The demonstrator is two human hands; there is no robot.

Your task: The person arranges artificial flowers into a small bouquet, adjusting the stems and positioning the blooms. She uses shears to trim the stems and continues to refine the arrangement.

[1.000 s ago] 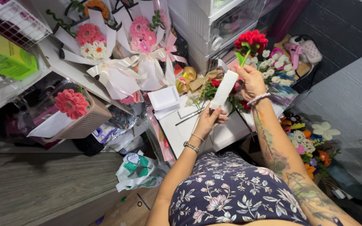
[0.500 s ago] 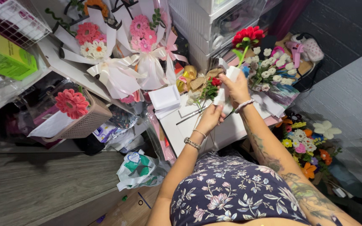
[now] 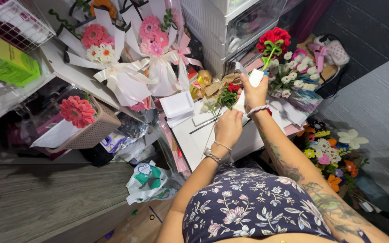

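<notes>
A red pipe-cleaner flower on a green stem is held upright above the white tabletop, with a piece of white wrapping paper gripped against the lower stem. The right hand is closed around paper and stem together, its fingers curled and pressed shut on them. The left hand is kept lower, just beside the right wrist, with its fingers bent as if something thin is pinched; what that is cannot be told. The flower head is judged finished and the stem joined to it, while the wrapping appears only begun, since the paper covers a small part of the stem and no ribbon is seen on it. Near the hands, small red and green flower pieces and a white folded sheet are laid on the table. Behind them, two completed bouquets wrapped in white with bows are propped up, and a cluster of white flowers is seen to the right
</notes>
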